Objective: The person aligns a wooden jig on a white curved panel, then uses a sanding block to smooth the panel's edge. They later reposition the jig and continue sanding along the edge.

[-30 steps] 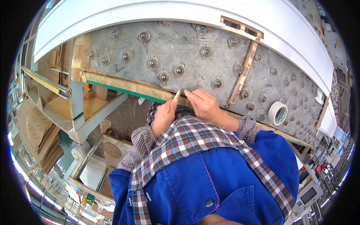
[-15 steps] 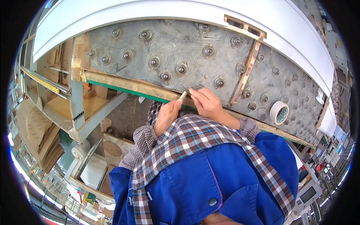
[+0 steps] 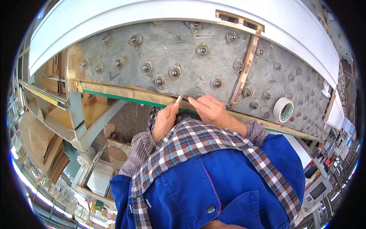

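Observation:
Close to the near edge of the grey table, my left hand (image 3: 165,121) is closed around a short pale stick (image 3: 178,99), whose end sticks up past the thumb and finger. Just to its right, my right hand (image 3: 210,110) is closed in a pinch, its fingertips near the stick. A thin dark sliver shows at those fingertips, too small to name. Both hands are in front of my checked apron (image 3: 190,139), above the table's wooden edge strip (image 3: 126,91).
Steel ball rollers stud the grey table (image 3: 126,45). A tape roll (image 3: 283,110) stands at the right. A wooden strip (image 3: 246,70) runs to a slotted wooden piece (image 3: 240,21) by the long white panel (image 3: 160,9). Cardboard sheets (image 3: 36,139) lie at the left.
My hands have shifted slightly left in the view, along with the table. The thin dark points that stood out past my right fingers now barely show. The stick stays in my left hand.

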A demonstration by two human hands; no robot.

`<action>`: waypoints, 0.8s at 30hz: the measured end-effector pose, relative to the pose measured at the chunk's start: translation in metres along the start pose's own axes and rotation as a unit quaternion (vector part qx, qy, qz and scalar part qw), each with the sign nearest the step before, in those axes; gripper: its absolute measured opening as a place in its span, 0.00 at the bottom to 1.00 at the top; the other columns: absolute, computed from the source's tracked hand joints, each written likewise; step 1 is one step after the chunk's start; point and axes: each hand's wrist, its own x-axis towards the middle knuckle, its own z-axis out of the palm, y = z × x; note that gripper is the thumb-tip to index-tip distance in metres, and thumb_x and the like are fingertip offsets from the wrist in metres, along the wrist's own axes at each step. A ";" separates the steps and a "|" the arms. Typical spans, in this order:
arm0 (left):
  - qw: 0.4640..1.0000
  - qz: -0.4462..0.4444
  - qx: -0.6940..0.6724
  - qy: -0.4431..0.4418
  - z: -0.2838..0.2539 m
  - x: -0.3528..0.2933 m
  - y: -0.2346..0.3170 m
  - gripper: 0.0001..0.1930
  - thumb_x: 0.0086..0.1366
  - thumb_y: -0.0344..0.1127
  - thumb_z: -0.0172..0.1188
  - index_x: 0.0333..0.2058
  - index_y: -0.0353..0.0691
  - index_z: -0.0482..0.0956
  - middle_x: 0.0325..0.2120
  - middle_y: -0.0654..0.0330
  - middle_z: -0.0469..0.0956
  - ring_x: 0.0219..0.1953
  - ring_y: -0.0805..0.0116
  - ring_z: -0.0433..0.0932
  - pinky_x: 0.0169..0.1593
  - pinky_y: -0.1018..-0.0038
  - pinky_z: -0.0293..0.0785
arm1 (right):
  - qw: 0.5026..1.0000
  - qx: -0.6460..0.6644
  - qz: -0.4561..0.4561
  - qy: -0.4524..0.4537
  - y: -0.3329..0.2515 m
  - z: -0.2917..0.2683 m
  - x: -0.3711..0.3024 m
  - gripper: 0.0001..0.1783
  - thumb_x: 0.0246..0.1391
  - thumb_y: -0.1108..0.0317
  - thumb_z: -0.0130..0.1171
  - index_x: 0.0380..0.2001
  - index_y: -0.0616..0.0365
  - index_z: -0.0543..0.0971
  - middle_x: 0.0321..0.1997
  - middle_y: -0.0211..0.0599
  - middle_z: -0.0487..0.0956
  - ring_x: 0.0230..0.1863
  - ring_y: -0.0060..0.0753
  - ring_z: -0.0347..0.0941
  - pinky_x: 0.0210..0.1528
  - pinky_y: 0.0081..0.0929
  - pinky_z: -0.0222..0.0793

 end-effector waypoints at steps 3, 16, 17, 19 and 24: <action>1.000 -0.012 -0.024 -0.002 0.000 0.001 -0.007 0.20 0.67 0.46 0.43 0.25 0.33 0.69 0.12 0.55 0.64 0.15 0.67 0.63 0.22 0.71 0.60 | 0.999 0.013 0.028 -0.014 -0.005 -0.004 0.004 0.22 0.34 0.81 0.57 0.40 0.60 0.76 0.23 0.32 0.69 0.23 0.30 0.67 0.22 0.24 0.67; 0.992 0.051 0.113 0.000 -0.003 0.002 -0.001 0.19 0.67 0.47 0.42 0.27 0.36 0.69 0.15 0.47 0.70 0.19 0.47 0.70 0.24 0.60 0.65 | 0.999 -0.025 0.033 -0.032 -0.006 0.001 0.007 0.20 0.35 0.74 0.53 0.39 0.63 0.75 0.27 0.29 0.68 0.29 0.25 0.68 0.19 0.20 0.68; 0.990 0.043 0.131 0.004 -0.002 0.001 -0.001 0.18 0.67 0.47 0.42 0.28 0.37 0.69 0.16 0.45 0.71 0.21 0.44 0.70 0.25 0.57 0.64 | 0.999 -0.024 0.035 -0.034 -0.006 0.001 0.008 0.20 0.36 0.74 0.53 0.39 0.63 0.75 0.27 0.29 0.68 0.29 0.26 0.68 0.19 0.21 0.68; 0.985 0.027 0.168 0.013 0.000 0.000 0.003 0.17 0.67 0.47 0.41 0.30 0.38 0.68 0.20 0.40 0.72 0.26 0.37 0.70 0.28 0.51 0.64 | 0.998 -0.021 0.041 -0.036 -0.008 0.002 0.009 0.20 0.35 0.75 0.54 0.39 0.63 0.75 0.26 0.30 0.68 0.27 0.27 0.68 0.18 0.21 0.68; 0.964 0.031 0.260 0.053 0.005 -0.005 0.013 0.16 0.66 0.47 0.41 0.29 0.40 0.66 0.19 0.41 0.73 0.24 0.38 0.71 0.26 0.49 0.65 | 0.998 -0.026 0.043 -0.024 -0.010 0.004 0.010 0.20 0.36 0.73 0.52 0.39 0.64 0.75 0.26 0.29 0.68 0.28 0.26 0.67 0.18 0.21 0.69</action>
